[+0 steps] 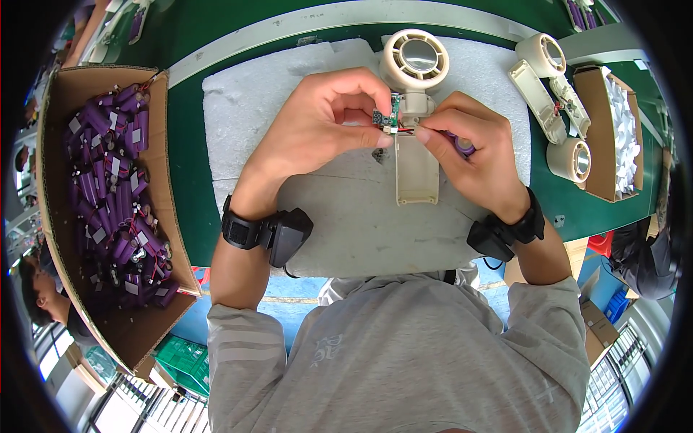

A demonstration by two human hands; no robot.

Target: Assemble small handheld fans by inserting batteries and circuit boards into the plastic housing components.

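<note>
My left hand (317,123) pinches a small green circuit board (395,108) between thumb and forefinger. Close beside it, my right hand (473,144) grips thin red and black wires (406,130) at the board's lower edge. A purple battery cell (462,146) shows partly beneath my right fingers; the rest of it is hidden. Under both hands lies a cream handheld fan, its round head (415,61) pointing away from me and its handle shell (417,173) lying opened toward me. Both hands are just above the neck of the fan.
A cardboard box (54,180) of purple battery cells (115,195) stands at the left. White foam sheet (245,94) covers the green table under the fan. At the right lie more opened cream fans (538,101) and a box of white pieces (621,137). A person (47,289) sits far left.
</note>
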